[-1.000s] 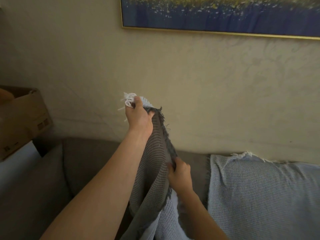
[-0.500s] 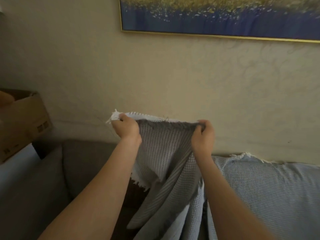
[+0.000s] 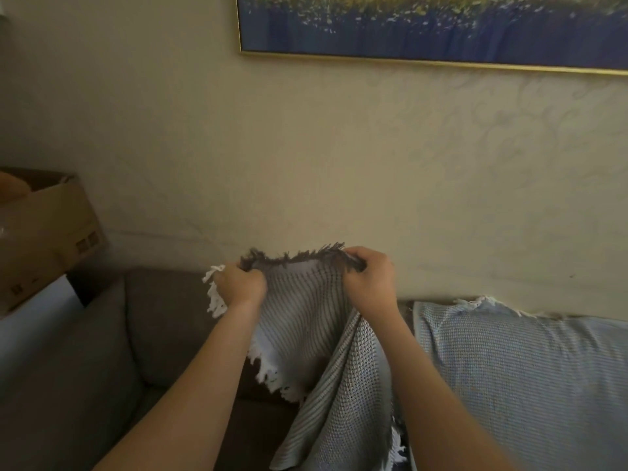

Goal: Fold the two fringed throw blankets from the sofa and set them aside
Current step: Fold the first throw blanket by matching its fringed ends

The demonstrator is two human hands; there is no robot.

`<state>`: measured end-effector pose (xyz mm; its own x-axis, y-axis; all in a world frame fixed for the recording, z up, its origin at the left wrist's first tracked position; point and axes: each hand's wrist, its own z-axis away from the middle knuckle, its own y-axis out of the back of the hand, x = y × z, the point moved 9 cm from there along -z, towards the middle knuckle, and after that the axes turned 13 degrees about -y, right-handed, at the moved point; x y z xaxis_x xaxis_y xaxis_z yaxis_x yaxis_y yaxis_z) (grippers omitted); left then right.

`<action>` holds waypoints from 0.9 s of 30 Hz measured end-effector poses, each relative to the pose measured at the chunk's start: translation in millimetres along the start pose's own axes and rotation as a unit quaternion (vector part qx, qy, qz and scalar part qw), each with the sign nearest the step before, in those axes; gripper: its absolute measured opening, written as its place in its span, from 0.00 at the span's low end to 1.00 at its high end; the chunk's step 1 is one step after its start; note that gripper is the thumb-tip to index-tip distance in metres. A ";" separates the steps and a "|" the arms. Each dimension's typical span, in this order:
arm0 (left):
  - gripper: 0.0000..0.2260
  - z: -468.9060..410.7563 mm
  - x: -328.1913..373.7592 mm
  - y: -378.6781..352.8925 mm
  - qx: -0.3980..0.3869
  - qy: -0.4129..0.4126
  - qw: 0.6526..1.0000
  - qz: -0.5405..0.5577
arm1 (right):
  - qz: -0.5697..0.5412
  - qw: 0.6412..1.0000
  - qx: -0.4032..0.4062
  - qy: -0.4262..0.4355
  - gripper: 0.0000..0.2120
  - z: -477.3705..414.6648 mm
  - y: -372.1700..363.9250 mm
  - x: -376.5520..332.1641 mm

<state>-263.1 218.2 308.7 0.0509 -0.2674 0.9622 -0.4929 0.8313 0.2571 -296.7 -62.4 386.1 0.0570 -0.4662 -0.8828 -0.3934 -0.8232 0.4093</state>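
Grey waffle-weave throw (image 3: 306, 321) w/ dark top fringe & white side fringe, held up over sofa (image 3: 163, 321): left hand (image 3: 239, 283) & right hand (image 3: 372, 278) both clutch its top edge. Lower end cut off by frame; 2nd throw (image 3: 509, 368) draped on sofa back, partly out of view.

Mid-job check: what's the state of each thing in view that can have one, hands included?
grey throw blanket: unfolded, held up by both hands, hanging down over the sofa.
light blue throw blanket: unfolded, draped over the sofa back.
left hand: grips the grey throw blanket's fringed top edge.
right hand: grips the same edge.
cardboard box: top open.
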 end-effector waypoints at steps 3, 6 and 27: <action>0.14 15.8 11.0 -10.8 -0.074 -0.088 0.988 -0.102 | 0.001 0.999 -0.033 0.007 0.08 3.5 -12.8 -0.1; 0.16 39.9 36.1 -27.0 -0.146 -0.228 0.958 -0.096 | -0.001 0.997 -0.075 0.036 0.07 10.4 -26.1 -4.2; 0.16 89.8 55.1 -57.3 -0.400 -0.257 0.880 -0.004 | -0.150 0.962 -0.218 -0.075 0.08 22.3 -45.7 28.1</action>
<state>-310.0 112.1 338.9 -0.4496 -0.2884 0.8454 0.2854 0.8504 0.4419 -297.5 -30.7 337.4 -0.0374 -0.1619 -0.9861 0.0433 -0.9861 0.1602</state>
